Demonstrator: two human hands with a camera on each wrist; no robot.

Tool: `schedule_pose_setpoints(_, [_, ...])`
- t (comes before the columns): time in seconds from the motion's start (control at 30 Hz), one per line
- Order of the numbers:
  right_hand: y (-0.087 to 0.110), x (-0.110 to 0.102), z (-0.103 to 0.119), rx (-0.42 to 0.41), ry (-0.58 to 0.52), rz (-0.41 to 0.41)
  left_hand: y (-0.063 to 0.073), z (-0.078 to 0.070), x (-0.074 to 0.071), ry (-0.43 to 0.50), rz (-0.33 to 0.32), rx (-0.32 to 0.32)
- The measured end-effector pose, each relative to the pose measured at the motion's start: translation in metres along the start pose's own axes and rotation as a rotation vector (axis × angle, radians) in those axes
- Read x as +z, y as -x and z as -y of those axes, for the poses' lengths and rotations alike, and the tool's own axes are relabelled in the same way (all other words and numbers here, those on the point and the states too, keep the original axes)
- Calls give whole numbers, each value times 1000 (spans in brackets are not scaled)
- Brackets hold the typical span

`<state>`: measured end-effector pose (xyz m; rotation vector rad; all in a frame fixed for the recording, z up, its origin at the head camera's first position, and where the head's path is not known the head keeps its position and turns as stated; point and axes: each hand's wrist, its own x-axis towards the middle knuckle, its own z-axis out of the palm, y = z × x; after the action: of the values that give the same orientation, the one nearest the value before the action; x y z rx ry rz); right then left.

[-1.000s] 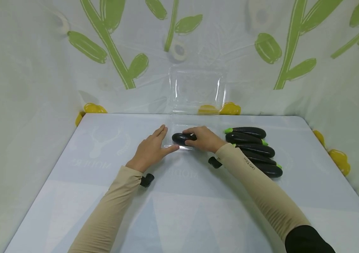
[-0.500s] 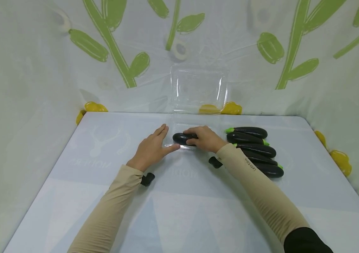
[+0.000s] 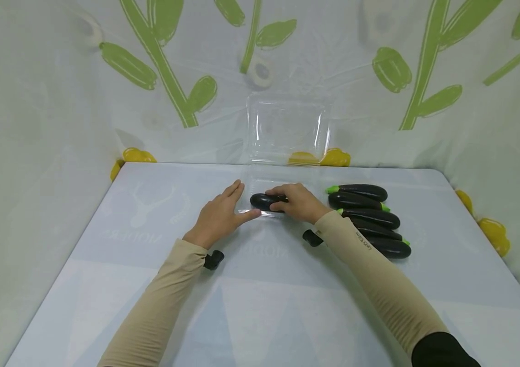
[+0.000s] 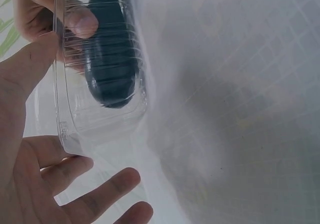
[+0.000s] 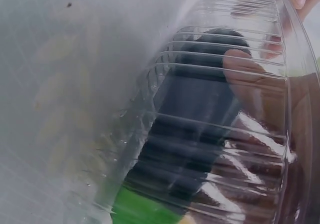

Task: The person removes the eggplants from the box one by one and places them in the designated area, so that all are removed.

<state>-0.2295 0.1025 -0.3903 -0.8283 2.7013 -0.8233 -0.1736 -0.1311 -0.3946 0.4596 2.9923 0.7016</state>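
A dark, glossy eggplant (image 3: pixel 261 201) lies in the base of a clear plastic clamshell container (image 3: pixel 269 214) near the table's far edge. My right hand (image 3: pixel 301 202) reaches into the container and grips the eggplant, thumb on its near side. Through the ribbed wall in the right wrist view, the eggplant's green cap (image 5: pixel 142 206) shows at the lower end. At the container's left side, my left hand (image 3: pixel 216 219) has its fingers spread and fairly straight; its thumb (image 4: pixel 37 57) touches the front rim and its fingers are at the corner.
Several eggplants (image 3: pixel 370 218) lie in a row on the table right of the container, partly behind the right forearm. The container's lid (image 3: pixel 287 122) stands raised at the back against the patterned curtain (image 3: pixel 333 61). Both wrists carry small black cameras (image 3: pixel 214 260).
The view has shifted very slightly. Both hands and the eggplant stay in practically the same place.
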Motion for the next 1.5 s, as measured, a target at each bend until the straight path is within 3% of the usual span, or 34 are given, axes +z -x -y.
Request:
schedule_pose_setpoints(0.53, [5,-1,0,-65,26,-70,-1,-1,1,0,-2,4])
schedule_pose_setpoints(0.8, [9,-4,3,-57,40,-99,-2,-1,1,0,4,-2])
schedule_pose_setpoints(1.5, [41,-25,26,-219,79,-214,-1,-2,0,23,-2,-12])
